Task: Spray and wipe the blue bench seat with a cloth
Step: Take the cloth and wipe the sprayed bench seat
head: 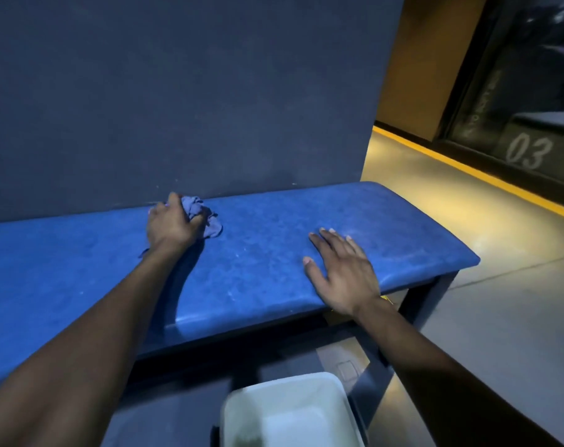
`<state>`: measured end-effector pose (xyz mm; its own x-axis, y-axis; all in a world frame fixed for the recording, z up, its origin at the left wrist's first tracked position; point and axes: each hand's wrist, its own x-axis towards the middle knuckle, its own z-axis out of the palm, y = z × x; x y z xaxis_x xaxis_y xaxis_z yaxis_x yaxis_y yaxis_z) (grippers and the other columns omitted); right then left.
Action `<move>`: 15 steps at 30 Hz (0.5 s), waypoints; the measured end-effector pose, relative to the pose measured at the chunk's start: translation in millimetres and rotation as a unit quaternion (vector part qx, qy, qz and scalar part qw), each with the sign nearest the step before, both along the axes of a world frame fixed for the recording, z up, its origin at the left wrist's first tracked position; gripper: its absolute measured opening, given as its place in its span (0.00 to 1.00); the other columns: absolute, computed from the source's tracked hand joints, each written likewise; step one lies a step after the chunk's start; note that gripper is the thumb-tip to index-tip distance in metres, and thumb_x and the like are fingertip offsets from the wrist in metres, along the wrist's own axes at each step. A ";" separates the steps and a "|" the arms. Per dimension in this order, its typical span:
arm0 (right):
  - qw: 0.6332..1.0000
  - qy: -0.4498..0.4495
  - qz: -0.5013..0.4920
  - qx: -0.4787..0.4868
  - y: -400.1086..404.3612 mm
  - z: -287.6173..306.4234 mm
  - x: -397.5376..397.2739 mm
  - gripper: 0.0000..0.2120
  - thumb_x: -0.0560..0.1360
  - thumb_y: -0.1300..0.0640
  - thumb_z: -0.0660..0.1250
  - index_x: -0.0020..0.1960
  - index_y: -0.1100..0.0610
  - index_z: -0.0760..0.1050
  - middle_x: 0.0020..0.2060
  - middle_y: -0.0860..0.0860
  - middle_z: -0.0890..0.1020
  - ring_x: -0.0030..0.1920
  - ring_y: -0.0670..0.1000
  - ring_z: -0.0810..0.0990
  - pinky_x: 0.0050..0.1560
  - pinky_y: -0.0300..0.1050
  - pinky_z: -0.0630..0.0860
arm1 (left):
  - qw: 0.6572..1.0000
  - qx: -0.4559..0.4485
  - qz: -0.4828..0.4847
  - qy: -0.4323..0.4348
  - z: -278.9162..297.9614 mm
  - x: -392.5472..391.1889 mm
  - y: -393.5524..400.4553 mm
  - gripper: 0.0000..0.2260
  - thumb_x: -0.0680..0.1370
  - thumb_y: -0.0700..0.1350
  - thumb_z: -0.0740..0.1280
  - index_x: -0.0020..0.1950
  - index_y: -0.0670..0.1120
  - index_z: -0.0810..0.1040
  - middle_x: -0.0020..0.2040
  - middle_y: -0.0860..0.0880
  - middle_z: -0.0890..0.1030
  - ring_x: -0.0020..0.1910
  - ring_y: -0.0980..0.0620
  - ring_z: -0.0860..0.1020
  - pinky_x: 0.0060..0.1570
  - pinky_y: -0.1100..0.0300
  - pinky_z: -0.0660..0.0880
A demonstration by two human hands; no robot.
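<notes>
The blue bench seat (267, 253) runs from the left edge to the right of centre, set against a dark wall. My left hand (171, 222) grips a crumpled blue-grey cloth (206, 217) and holds it down on the seat near the back edge, by the wall. My right hand (342, 269) lies flat on the seat near its front edge, fingers straight and spread, holding nothing. No spray bottle is in view.
A white plastic bin (293, 411) stands on the floor below me, in front of the bench. The bench's dark leg (426, 295) is at its right end. A grey floor (500, 285) with a yellow strip (468, 169) and a dark panel marked 03 (529, 153) lies to the right.
</notes>
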<state>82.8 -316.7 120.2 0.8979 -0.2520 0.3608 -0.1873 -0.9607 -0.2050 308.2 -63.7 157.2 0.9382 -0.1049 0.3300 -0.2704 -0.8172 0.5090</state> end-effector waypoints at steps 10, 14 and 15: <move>1.000 -0.013 0.010 -0.003 -2.9 -4.6 2.8 0.36 0.79 0.35 0.45 0.80 0.52 0.64 0.80 0.52 0.66 0.81 0.50 0.60 0.82 0.50 0.50 | 0.931 0.105 -0.349 0.015 18.4 -65.2 -61.2 0.24 0.65 0.63 0.63 0.58 0.53 0.72 0.55 0.49 0.80 0.55 0.47 0.78 0.54 0.52 0.73; 1.000 -0.012 0.007 -0.008 -1.5 -4.9 2.5 0.36 0.79 0.35 0.45 0.81 0.51 0.63 0.81 0.51 0.65 0.81 0.50 0.58 0.82 0.48 0.48 | 0.925 0.110 -0.361 0.034 22.4 -73.3 7.5 0.22 0.65 0.59 0.66 0.58 0.57 0.72 0.53 0.55 0.79 0.51 0.53 0.78 0.54 0.55 0.73; 1.000 -0.012 0.007 -0.006 -1.5 -4.8 2.5 0.35 0.79 0.35 0.45 0.81 0.51 0.62 0.81 0.51 0.65 0.82 0.50 0.58 0.82 0.48 0.47 | 0.935 0.105 -0.337 0.029 21.5 -62.5 11.9 0.22 0.66 0.58 0.67 0.58 0.57 0.72 0.53 0.54 0.80 0.52 0.51 0.79 0.54 0.53 0.74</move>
